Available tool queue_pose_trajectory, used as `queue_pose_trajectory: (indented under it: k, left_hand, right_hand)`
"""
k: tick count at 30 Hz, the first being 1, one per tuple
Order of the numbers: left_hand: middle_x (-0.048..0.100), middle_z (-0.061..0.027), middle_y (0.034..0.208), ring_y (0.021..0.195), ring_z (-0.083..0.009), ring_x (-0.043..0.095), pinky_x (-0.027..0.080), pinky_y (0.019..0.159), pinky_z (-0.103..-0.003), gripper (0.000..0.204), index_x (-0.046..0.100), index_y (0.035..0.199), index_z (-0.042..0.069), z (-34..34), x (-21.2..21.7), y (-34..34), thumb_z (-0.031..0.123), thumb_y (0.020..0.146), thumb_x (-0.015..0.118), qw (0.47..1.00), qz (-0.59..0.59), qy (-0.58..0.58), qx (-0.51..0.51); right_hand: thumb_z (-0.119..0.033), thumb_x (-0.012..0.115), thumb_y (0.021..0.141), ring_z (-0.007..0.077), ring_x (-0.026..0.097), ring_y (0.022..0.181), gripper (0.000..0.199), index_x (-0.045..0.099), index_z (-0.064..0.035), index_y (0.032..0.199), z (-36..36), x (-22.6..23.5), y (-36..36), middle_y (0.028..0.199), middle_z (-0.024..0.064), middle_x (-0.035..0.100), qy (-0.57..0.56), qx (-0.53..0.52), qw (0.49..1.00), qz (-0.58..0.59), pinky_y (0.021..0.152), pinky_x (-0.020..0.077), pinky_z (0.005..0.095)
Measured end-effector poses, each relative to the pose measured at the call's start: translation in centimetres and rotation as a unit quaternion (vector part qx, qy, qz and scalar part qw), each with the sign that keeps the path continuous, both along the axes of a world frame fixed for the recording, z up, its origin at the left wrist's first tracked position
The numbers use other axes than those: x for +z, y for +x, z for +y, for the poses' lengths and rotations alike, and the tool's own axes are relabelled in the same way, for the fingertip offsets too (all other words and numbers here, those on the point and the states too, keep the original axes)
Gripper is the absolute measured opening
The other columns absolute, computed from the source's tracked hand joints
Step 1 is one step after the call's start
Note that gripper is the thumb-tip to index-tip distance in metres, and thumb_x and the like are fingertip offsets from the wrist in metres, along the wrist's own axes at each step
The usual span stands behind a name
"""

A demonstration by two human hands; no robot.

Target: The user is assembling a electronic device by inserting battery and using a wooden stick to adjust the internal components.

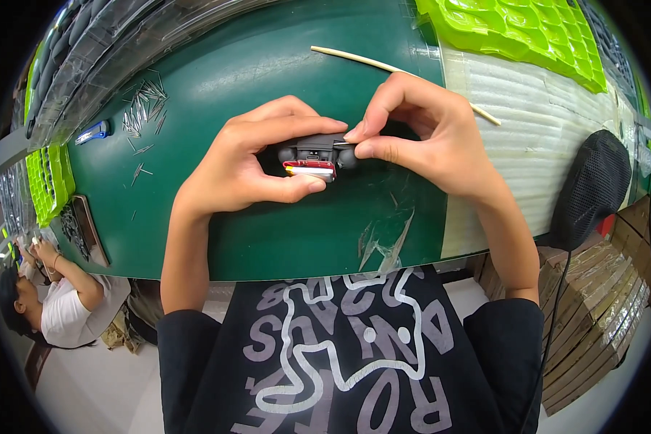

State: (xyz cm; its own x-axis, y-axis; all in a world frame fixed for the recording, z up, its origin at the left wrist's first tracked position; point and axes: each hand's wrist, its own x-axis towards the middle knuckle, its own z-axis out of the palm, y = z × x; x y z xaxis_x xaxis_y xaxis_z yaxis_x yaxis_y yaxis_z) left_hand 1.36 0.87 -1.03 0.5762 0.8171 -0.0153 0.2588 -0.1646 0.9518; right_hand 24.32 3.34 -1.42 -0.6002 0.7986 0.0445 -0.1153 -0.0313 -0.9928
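Note:
My left hand (249, 155) is closed around a small black electronic device (289, 155), thumb below and fingers above. An open side of the device shows a red circuit board (294, 165) and a silver-white block like a battery (312, 172). At its upper right, my right hand (419, 134) pinches a thin metal pin (341, 143) between thumb and forefinger, against the housing. The pin's far end is hidden. A pale wooden stick (351, 58) lies on the table behind my right hand. Several loose metal pins (145, 107) are scattered at the left.
A blue-handled cutter (92, 132) and a phone (90, 230) lie left on the green table (267, 58). Clear plastic scraps (390, 249) sit near the front edge. White foam sheet (513, 145), green tray (521, 32) and black mesh object (589, 189) are right. Another person (79, 304) sits left.

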Motion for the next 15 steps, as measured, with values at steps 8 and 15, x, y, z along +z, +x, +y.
queue_pose_trajectory:
  k: [8, 15]
  left_hand:
    - [0.060, -0.0100, 0.096, 0.087, -0.0196, 0.058, 0.047, 0.077, -0.029, 0.046, 0.064, 0.108, 0.000, -0.16, -0.11, -0.13, 0.008, 0.065, 0.074, 1.000, -0.019, -0.001, -0.022]
    - [0.061, -0.0106, 0.098, 0.090, -0.0214, 0.058, 0.046, 0.078, -0.031, 0.048, 0.064, 0.108, 0.000, -0.94, -0.56, 0.24, 0.009, 0.062, 0.076, 0.995, -0.093, -0.025, -0.034]
  right_hand:
    - [0.006, 0.072, 0.071, 0.0127, 0.056, 0.076, 0.021, 0.058, 0.0004, 0.085, 0.91, -0.06, 0.21, 0.087, 0.0071, 0.057, -0.128, 0.117, 0.985, 0.005, 0.076, 0.0476, 0.0265]
    - [-0.002, 0.075, 0.070, 0.0059, 0.044, 0.064, 0.022, 0.060, -0.0028, 0.087, 0.60, 0.27, 0.46, 0.082, 0.0003, 0.059, -0.114, 0.131, 0.985, 0.003, 0.061, 0.0398, 0.0203]
